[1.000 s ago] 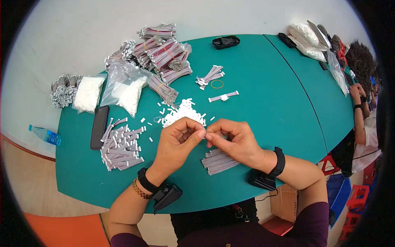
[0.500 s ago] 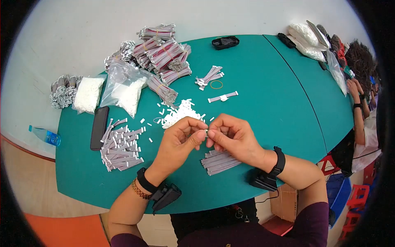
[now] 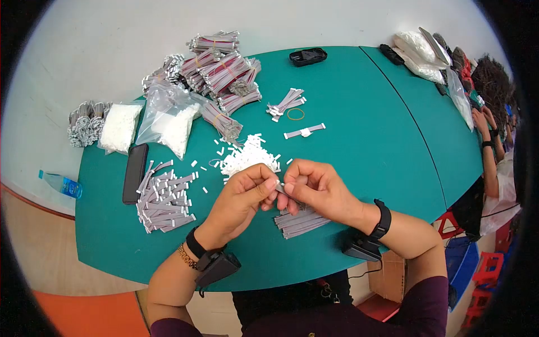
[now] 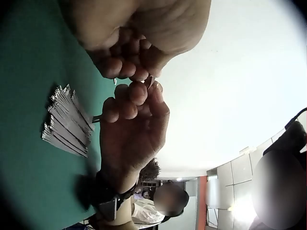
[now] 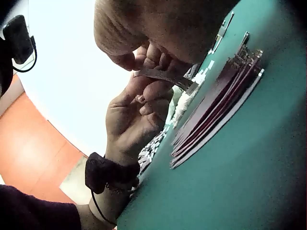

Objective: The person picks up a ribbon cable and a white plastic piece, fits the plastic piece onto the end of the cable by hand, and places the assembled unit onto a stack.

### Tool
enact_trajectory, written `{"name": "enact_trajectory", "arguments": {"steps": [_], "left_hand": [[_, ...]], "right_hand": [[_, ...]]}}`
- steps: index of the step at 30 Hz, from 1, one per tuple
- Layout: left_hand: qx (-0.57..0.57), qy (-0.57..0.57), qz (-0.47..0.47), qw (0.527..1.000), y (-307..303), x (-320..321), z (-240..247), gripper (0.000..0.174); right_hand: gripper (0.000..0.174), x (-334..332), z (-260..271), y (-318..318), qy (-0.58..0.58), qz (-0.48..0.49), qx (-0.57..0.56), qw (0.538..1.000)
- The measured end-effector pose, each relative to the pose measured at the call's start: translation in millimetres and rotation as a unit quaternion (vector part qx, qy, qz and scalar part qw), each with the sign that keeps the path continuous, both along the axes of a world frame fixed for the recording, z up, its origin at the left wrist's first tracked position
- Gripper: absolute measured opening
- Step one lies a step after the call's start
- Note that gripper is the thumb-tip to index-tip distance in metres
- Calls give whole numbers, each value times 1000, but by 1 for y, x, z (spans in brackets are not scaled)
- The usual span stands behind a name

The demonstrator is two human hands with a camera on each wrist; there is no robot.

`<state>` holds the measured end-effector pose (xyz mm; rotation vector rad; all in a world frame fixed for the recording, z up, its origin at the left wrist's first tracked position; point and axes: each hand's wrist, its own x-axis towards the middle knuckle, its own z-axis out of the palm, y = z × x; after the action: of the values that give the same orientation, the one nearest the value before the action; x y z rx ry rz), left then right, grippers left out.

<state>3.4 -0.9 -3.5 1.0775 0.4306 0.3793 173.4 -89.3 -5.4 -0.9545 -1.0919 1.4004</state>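
Note:
Over the table, both hands meet at their fingertips around one short grey ribbon cable [image 5: 165,75]. My left hand [image 3: 238,196] pinches the cable's end between thumb and forefinger; those fingertips mostly hide that end. My right hand [image 3: 320,188] grips the strip close by, fingers curled, and its free end pokes out below the right fingers in the right wrist view. Just beyond the hands lies a heap of small white plastic pieces [image 3: 247,156]. Beneath the right hand is a stack of flat grey ribbon cables [image 3: 300,224].
A loose pile of white-ended cables [image 3: 165,202] lies left beside a black oblong case [image 3: 135,174]. Banded cable bundles [image 3: 224,73] and bags of white pieces [image 3: 120,129] stand behind. A few cables [image 3: 287,105], a rubber band [image 3: 296,114] and a single cable [image 3: 304,131] lie ahead.
The fingertips have shifted slightly lower, and the left wrist has turned a little. More of the grey ribbon cable now shows between the two hands.

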Motion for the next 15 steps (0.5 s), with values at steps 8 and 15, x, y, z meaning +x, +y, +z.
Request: {"name": "enact_trajectory", "arguments": {"steps": [8,15], "left_hand": [[-16,-5,-8,1000,-1,0,0,14],[-14,-2,-4,1000,-2,0,1,13]], "right_hand": [[12,0,3,-1,-5,9,-5,1000],[12,0,4,-1,-12,8,-20,1000]]}}
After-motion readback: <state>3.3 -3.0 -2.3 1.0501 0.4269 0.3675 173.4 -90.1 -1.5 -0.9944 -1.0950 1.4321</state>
